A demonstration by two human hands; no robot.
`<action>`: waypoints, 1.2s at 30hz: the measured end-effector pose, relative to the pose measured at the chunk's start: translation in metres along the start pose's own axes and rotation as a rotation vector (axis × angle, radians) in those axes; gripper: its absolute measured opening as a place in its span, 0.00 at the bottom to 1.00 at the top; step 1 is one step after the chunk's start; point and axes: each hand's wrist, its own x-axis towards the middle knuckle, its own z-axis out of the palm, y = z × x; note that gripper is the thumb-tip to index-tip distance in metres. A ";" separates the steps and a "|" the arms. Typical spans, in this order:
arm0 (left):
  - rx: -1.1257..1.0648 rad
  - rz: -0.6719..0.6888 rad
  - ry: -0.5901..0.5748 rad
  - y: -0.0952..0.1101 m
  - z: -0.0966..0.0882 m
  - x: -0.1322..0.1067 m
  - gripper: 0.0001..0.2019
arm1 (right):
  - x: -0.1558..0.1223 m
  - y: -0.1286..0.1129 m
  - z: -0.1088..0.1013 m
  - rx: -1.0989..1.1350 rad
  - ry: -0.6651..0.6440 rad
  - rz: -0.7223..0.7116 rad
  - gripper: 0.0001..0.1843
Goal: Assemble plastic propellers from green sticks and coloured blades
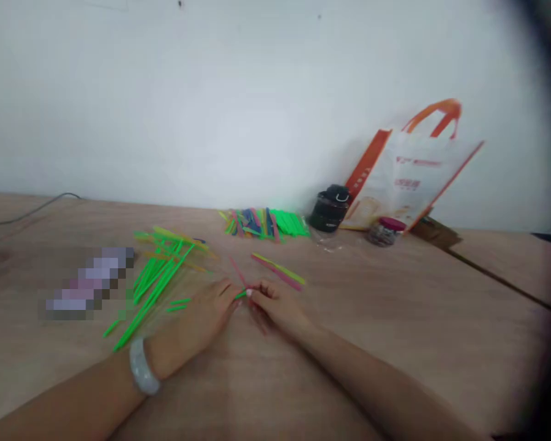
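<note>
Above the table in front of me, my left hand (213,304) and my right hand (279,306) meet fingertip to fingertip. A short green stick (241,294) spans the gap, pinched by both hands. A thin pink strip (237,269) crosses it at my right fingertips, with its lower end showing below them. Blur hides how the two join. Two short green pieces (179,305) lie beside my left hand, and a pile of long green sticks (153,288) with yellow strips is farther left. Beyond my right hand rest a yellow strip (280,268) and a pink one.
A bundle of mixed coloured strips (252,223) and green sticks lies near the wall. At back right stand a black bottle (329,211), a lidded jar (386,231) and a white-and-orange bag (413,177). A pixelated object (89,283) is at left; a cable (32,214) runs behind.
</note>
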 end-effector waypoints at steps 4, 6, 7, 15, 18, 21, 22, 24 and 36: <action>0.018 0.005 -0.020 0.002 -0.001 0.001 0.10 | -0.001 0.001 0.003 0.004 -0.022 -0.004 0.14; 0.042 -0.006 -0.039 0.004 -0.003 0.002 0.10 | 0.000 0.001 0.004 0.006 -0.029 0.018 0.14; 0.052 -0.017 -0.047 0.006 -0.004 0.003 0.11 | 0.000 0.001 0.005 0.008 -0.026 0.026 0.14; -0.071 -0.078 0.000 0.004 -0.001 0.007 0.11 | 0.001 0.001 0.000 -0.031 -0.008 -0.042 0.15; -0.189 -0.112 0.024 0.001 0.002 0.008 0.10 | 0.002 0.000 -0.002 -0.047 0.000 -0.052 0.15; -0.291 -0.147 0.025 0.001 0.001 0.009 0.10 | 0.002 -0.001 -0.002 -0.065 0.017 -0.056 0.16; -0.324 -0.154 0.024 0.001 0.000 0.009 0.10 | 0.002 -0.001 -0.002 -0.070 0.018 -0.056 0.17; -0.379 -0.181 0.026 0.002 -0.001 0.010 0.10 | 0.003 -0.002 -0.001 -0.070 0.010 -0.062 0.17; -0.201 -0.118 -0.015 -0.005 0.002 0.008 0.10 | 0.025 0.006 -0.058 -0.773 0.384 -0.312 0.14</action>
